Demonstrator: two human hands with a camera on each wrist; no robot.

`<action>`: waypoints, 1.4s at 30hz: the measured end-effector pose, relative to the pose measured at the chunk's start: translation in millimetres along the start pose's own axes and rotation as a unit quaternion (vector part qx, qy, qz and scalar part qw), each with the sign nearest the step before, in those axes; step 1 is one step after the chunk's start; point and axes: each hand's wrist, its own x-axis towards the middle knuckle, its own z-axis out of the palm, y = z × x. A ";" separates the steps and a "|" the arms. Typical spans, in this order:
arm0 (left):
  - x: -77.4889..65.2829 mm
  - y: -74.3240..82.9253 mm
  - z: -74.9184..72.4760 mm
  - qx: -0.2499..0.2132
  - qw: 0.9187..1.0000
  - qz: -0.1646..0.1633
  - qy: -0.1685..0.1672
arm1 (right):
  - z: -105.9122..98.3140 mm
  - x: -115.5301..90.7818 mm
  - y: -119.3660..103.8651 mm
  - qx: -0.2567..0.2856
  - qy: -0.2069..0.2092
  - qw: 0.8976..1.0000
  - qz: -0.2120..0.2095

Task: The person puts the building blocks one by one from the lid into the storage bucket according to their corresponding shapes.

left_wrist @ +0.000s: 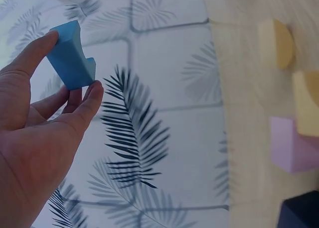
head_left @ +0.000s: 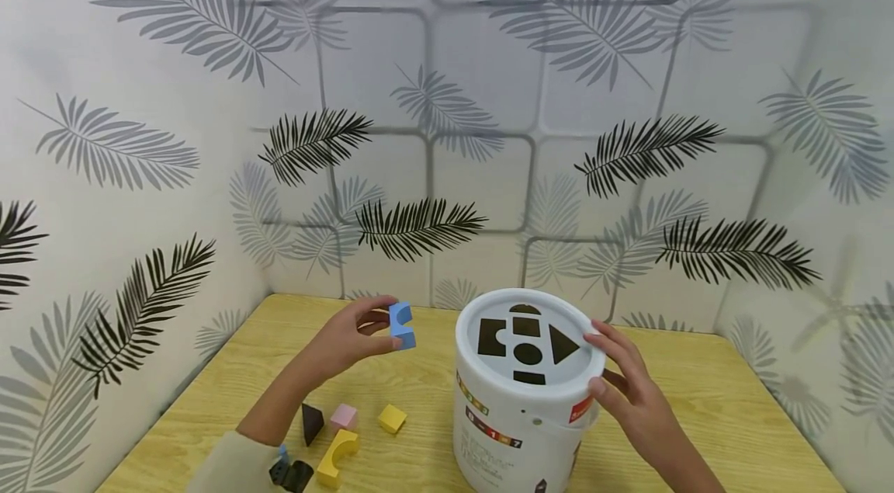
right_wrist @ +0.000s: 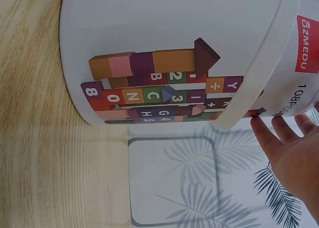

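The left hand (head_left: 355, 331) pinches the blue block (head_left: 396, 328), thumb on its near end and fingertips on its far end, so this grip is parted only by the block's length. The block is held up left of the bucket (head_left: 475, 407), clear of the table (head_left: 422, 392), its notch facing right. The right hand (head_left: 632, 380) has its grip spread against the right side of the bucket's rim, thumb nearer and fingers farther along, touching it without pinching anything. The lid (head_left: 490, 370), on top of the bucket, has dark cut-outs, among them a circle, a triangle and a notched square. On the table, left of the bucket, lie a small yellow block (head_left: 393, 419), a pink block (head_left: 344, 417), a black triangle (head_left: 311, 425) and, nearer, a yellow arch (head_left: 338, 456), with dark blocks (head_left: 299, 476) beside it, partly behind the sleeve (head_left: 233, 466).
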 end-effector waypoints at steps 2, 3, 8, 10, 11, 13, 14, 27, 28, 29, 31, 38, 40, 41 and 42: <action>0.8 9.6 1.4 -0.005 1.000 0.012 -0.006 | 0.1 0.1 0.5 0.000 0.000 1.000 -0.001; 1.3 14.0 2.0 -0.005 1.000 0.017 -0.008 | 0.1 0.2 0.8 0.001 0.000 1.000 -0.001; 2.4 37.2 4.4 -0.005 0.999 0.042 -0.021 | -0.1 1.0 1.6 0.004 0.003 1.000 -0.009; 2.8 46.5 6.1 -0.005 0.998 0.049 -0.027 | -0.1 0.9 1.5 0.005 0.004 1.000 -0.011; 3.3 50.9 7.1 -0.006 0.998 0.054 -0.031 | 0.0 0.8 1.4 0.004 0.003 1.000 -0.011; 4.4 60.2 10.1 -0.010 0.997 0.066 -0.036 | 0.0 0.6 0.9 0.005 0.003 1.000 -0.008; 5.0 64.8 12.0 -0.011 0.997 0.072 -0.039 | 0.1 0.5 0.8 0.002 0.002 1.000 -0.009; 24.0 95.7 40.8 0.018 0.989 0.118 -0.091 | 0.1 0.3 -0.9 0.006 0.000 1.000 -0.009; 25.6 96.4 42.8 0.020 0.988 0.119 -0.095 | 0.1 0.2 -1.1 0.004 0.000 1.000 -0.005; 27.0 97.0 44.7 0.026 0.988 0.119 -0.097 | 0.1 0.1 -1.2 0.004 0.000 1.000 -0.001; 29.4 97.6 48.2 0.047 0.987 0.116 -0.099 | -0.2 0.0 -1.1 0.001 -0.002 1.000 0.005; 35.1 96.3 58.8 0.136 0.982 0.097 -0.090 | -1.1 -0.1 0.8 -0.001 -0.006 1.000 0.007; 36.6 95.9 61.8 0.143 0.981 0.091 -0.091 | -1.2 -0.1 1.0 0.001 -0.006 1.000 0.006; 37.3 95.7 63.5 0.145 0.981 0.087 -0.092 | -1.3 -0.1 1.1 0.003 -0.006 1.000 0.007; 37.8 95.9 65.1 0.145 0.982 0.081 -0.094 | -1.4 -0.1 1.3 0.002 -0.006 1.000 0.007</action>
